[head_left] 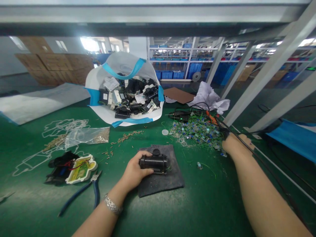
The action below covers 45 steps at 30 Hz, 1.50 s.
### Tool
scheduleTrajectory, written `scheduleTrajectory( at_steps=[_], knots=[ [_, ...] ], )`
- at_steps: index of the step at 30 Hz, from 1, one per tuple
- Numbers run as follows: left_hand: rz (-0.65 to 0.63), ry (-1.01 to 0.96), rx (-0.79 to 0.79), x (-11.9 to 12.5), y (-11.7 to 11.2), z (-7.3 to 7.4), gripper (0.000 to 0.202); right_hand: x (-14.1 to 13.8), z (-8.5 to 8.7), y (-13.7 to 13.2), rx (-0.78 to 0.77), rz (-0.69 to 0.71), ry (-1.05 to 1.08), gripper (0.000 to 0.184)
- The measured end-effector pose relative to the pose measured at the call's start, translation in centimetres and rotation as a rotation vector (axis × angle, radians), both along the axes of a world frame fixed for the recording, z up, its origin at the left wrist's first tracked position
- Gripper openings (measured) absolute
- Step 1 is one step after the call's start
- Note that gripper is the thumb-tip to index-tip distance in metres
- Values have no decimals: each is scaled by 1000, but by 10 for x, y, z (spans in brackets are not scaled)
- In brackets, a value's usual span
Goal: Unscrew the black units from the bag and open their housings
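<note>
My left hand [137,169], with a silver bracelet at the wrist, is closed around a black cylindrical plastic housing [158,163] with a round knob on top. The housing rests on a folded dark grey cloth [164,184]. Far to the right, my right hand [237,144] is closed beside a black cable [243,142]. A dark object shows at its fingers, but its kind is hidden. Just left of that hand lies a heap of small blue-and-clear parts with green wires [197,131]. One loose part [199,165] sits nearer to me.
A white bag with blue trim [98,113] holds many black housings. Left are cutting pliers [95,187], an opened housing [81,169], loose screws [128,135], a clear bag of screws [86,136] and white cord frames [65,126]. Metal frame posts [269,69] stand right.
</note>
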State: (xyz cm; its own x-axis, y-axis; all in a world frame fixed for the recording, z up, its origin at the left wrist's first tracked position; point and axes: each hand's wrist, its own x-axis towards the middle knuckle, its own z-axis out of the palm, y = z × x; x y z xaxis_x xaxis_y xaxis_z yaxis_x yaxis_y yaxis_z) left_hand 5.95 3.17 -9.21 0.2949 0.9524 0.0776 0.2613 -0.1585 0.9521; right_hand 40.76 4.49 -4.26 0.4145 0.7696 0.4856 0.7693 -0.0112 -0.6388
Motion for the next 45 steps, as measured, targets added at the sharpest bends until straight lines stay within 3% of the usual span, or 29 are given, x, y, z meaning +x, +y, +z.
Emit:
scheduleTrajectory(
  at_steps=[2, 4, 7, 10, 16, 23, 26, 30, 32, 34, 36, 38, 40, 42, 45],
  knots=[
    [23, -34, -18, 0, 1, -2, 36, -28, 0, -4, -76, 78, -109, 17],
    [52, -75, -43, -1, 2, -4, 37, -65, -1, -10, -161, 251, -202, 5],
    [103, -177, -85, -1, 3, -9, 40, -119, -4, -20, -318, 605, -273, 8],
    [148, -307, -122, -2, 4, -14, 43, -150, -9, -23, -395, 727, -295, 8],
    [183, -435, -179, -2, 6, -14, 45, -159, -15, -19, -384, 627, -296, 13],
    [274, -404, -172, 7, 2, -12, 46, -170, -26, -23, -397, 318, -365, 16],
    [324, -458, -179, 3, 3, -13, 47, -153, -25, -16, -420, 188, -408, 15],
    [387, -603, -218, -5, 6, -10, 50, -104, -14, -2, -420, -75, -438, 19],
    [377, -674, -251, -4, 5, -6, 50, -88, -10, 3, -362, -182, -475, 32],
    [336, -715, -282, 0, 3, -2, 50, -87, -10, 3, -232, -183, -522, 55],
    [294, -725, -292, 7, -2, 1, 49, -103, -13, -2, -76, -42, -484, 58],
    [262, -717, -287, 14, -7, 1, 47, -127, -18, -9, -19, 231, -286, 48],
    [235, -708, -285, 18, -11, 0, 45, -151, -24, -16, -109, 524, 7, 50],
    [208, -701, -287, 20, -13, -2, 44, -166, -28, -20, -255, 725, 281, 65],
    [156, -603, -274, 17, -12, -1, 42, -172, -33, -21, -356, 804, 534, 83]
  ],
)
